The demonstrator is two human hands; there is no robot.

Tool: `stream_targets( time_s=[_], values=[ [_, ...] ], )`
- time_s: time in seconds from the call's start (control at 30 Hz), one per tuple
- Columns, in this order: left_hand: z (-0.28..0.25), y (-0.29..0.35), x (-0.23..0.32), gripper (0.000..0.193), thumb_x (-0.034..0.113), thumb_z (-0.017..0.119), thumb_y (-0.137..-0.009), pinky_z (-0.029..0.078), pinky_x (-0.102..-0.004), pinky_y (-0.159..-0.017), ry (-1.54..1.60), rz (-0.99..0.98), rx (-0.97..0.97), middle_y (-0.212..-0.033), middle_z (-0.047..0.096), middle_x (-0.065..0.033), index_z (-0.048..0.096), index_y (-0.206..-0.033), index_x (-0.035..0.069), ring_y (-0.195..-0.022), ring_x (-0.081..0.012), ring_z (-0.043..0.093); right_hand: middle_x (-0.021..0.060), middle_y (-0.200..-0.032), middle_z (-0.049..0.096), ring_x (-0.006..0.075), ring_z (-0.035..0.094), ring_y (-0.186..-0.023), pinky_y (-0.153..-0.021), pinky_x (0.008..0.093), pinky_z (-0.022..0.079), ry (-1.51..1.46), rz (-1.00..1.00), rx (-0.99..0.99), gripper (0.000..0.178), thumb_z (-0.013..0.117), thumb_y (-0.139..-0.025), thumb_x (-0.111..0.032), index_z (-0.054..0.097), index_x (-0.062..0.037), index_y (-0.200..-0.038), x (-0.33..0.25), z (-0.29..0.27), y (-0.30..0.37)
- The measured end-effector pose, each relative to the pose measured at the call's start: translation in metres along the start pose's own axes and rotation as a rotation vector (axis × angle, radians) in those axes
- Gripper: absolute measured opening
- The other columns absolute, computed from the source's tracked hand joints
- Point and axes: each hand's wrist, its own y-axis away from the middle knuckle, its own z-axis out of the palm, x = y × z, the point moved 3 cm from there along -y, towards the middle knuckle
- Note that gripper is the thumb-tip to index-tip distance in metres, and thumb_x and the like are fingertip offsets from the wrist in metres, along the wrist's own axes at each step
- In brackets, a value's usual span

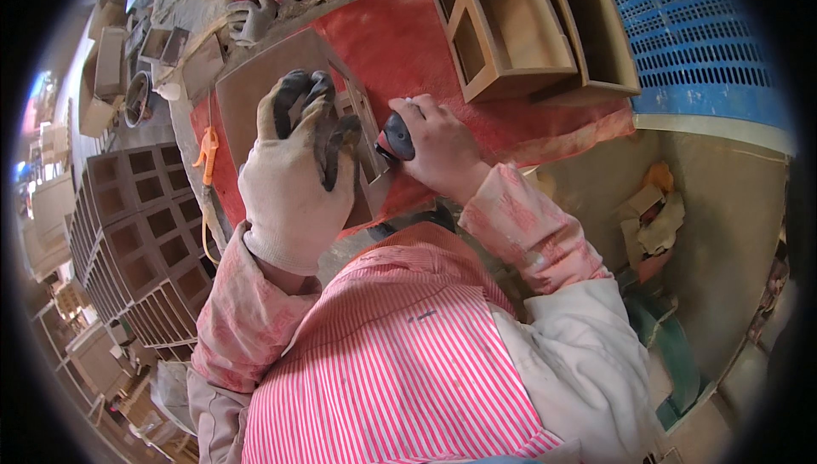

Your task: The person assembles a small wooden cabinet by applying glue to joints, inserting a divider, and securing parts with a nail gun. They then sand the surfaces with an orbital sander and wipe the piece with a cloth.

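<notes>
My left hand (298, 174), in a white glove with dark fingertips, lies over a brown wooden box (245, 94). Its fingers bend around the box's edge; their undersides are hidden. The box has a framed, open side (368, 145) facing right. Bare and closed, my right hand (442, 145) grips a black-and-red hand tool (397, 137) with a rounded black end. The tool is held against or just beside the box's frame; contact is hard to make out, and the hand covers most of the tool.
Red cloth (374, 38) covers the worktable under the box. Two open wooden boxes (511, 21) stand at the far right, beside a blue slatted plastic crate (689, 30). An orange air gun (207, 153) hangs at the left edge, near stacked compartment boxes (140, 234). Gloves (251, 17) lie far left.
</notes>
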Motion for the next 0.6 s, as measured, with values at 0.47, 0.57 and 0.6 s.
stream_targets(
  time_s=[0.47,0.57,0.6],
  values=[
    [0.005,-0.002,-0.001,0.042,0.006,0.072,-0.088,0.064,-0.0424,-0.085,0.008,0.096,0.081,-0.14,0.065,-0.0155,0.074,-0.13,0.009,-0.108,-0.0374,0.075,0.018,-0.129,0.061,0.046,0.068,-0.113,-0.094,0.0528,0.059,0.087,0.144,-0.013,0.068,0.083,-0.09,-0.04,0.054,-0.0146,-0.146,0.006,0.003,-0.072],
    [0.005,-0.001,-0.001,0.044,0.006,0.072,-0.087,0.064,-0.0422,-0.085,0.005,0.072,0.064,-0.141,0.065,-0.0147,0.074,-0.131,0.009,-0.108,-0.037,0.075,0.0176,-0.128,0.06,0.0447,0.068,-0.113,-0.094,0.0521,0.059,0.083,0.08,-0.07,0.071,0.087,-0.085,-0.029,0.054,-0.0153,-0.146,0.002,0.001,-0.05],
    [0.005,0.0,-0.001,0.045,0.006,0.072,-0.086,0.064,-0.0421,-0.085,0.011,0.05,0.05,-0.141,0.065,-0.0145,0.074,-0.131,0.009,-0.108,-0.037,0.075,0.0168,-0.128,0.059,0.0435,0.067,-0.113,-0.094,0.0515,0.059,0.086,0.046,-0.077,0.077,0.089,-0.077,-0.019,0.054,-0.0146,-0.146,0.0,-0.002,-0.039]
  ],
)
